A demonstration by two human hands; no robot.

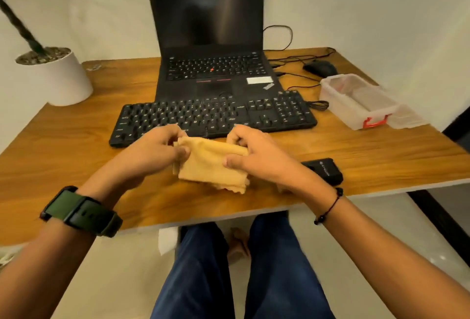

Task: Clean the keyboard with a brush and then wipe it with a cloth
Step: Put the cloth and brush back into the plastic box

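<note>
A folded yellow cloth hangs between my two hands just above the wooden table, in front of the black external keyboard. My left hand pinches the cloth's left edge. My right hand pinches its right edge. The keyboard lies flat just beyond my fingers, with its near edge partly hidden by my hands. No brush is visible.
An open black laptop stands behind the keyboard. A clear plastic box with a red latch sits at the right, with a black mouse and cables behind it. A small black device lies near my right wrist. A white plant pot stands far left.
</note>
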